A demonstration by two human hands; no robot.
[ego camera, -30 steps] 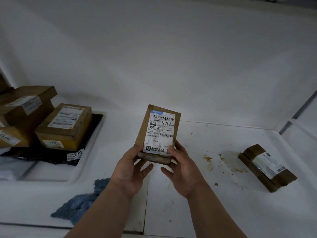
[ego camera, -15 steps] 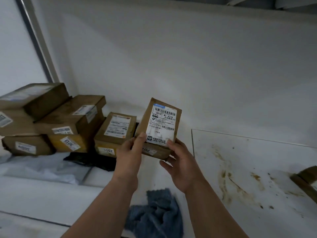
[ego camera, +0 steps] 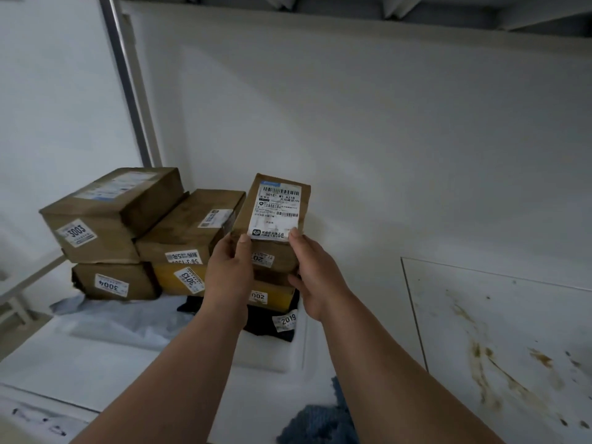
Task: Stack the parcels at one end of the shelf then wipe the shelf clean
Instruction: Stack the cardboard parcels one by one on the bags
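Both hands hold a small brown parcel [ego camera: 275, 213] with a white barcode label. My left hand [ego camera: 229, 270] grips its lower left side and my right hand [ego camera: 315, 274] its lower right. The parcel sits over a yellow box marked 002 [ego camera: 269, 296], which my hands partly hide. To the left is a pile of brown parcels: one marked 3003 [ego camera: 112, 213] on top, one marked 3004 [ego camera: 115, 282] below, and another [ego camera: 192, 229] over a yellow one marked 3013 [ego camera: 182, 278]. A blue cloth [ego camera: 323, 421] lies on the white shelf [ego camera: 96, 370] near my right forearm.
A black bag tagged 2019 [ego camera: 272, 325] and a pale grey mailer [ego camera: 121, 322] lie under the pile. Brown stains [ego camera: 499, 373] cover the right shelf panel. A metal upright [ego camera: 128, 81] marks the left end, with the white back wall [ego camera: 384, 139] behind.
My hands carried the small parcel leftward from mid-shelf to the pile and over the 002 box. The view swung left, so the parcel at the right end left the frame.
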